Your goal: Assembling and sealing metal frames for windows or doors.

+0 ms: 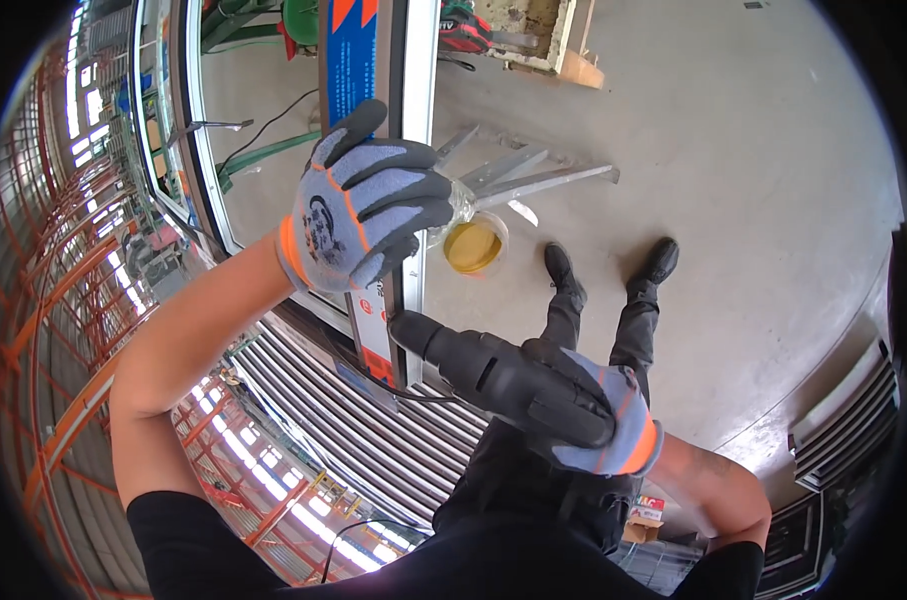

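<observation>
My left hand (358,205), in a grey-blue glove with dark fingertips, lies across a long metal frame (413,100). Its fingers are spread over the frame's right-hand edge, with the thumb pointing away from me. In my right hand (603,410), gloved alike, is a black power drill (483,370). The drill's narrow front end meets the frame just below my left hand; the bit and the exact spot of contact are hidden. A blue, white and orange printed strip (349,70) runs along the frame, partly under my left hand.
Beside the frame, a round tub (473,246) with yellowish contents stands near grey metal legs (543,183). A red tool (463,32) and a worn wooden-edged box (533,35) are farther off. Metal profiles (373,420) lie close to me; a dark cable (263,135) hangs at left.
</observation>
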A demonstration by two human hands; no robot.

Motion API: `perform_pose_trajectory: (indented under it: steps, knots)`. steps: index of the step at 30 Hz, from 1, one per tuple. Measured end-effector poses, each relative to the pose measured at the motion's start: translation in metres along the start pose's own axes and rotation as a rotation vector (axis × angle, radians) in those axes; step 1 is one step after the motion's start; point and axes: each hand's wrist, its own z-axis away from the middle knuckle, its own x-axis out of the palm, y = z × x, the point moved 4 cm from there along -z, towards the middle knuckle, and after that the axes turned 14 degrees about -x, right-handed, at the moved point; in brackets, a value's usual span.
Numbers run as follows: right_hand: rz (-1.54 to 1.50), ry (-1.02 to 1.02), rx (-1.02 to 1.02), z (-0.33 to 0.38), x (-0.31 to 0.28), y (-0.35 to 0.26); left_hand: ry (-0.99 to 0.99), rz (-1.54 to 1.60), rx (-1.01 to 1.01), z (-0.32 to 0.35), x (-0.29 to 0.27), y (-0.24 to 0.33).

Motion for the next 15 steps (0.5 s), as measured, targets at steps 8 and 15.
perform_pose_trajectory:
  steps: [8, 15]
  knots:
    - [0.074, 0.028, 0.011, 0.019, -0.002, 0.000, -0.030, 0.033, -0.060, -0.002, -0.007, 0.000]
    - [0.132, 0.329, -0.033, 0.101, -0.012, -0.019, 0.193, 0.119, -0.091, -0.005, -0.019, 0.007]
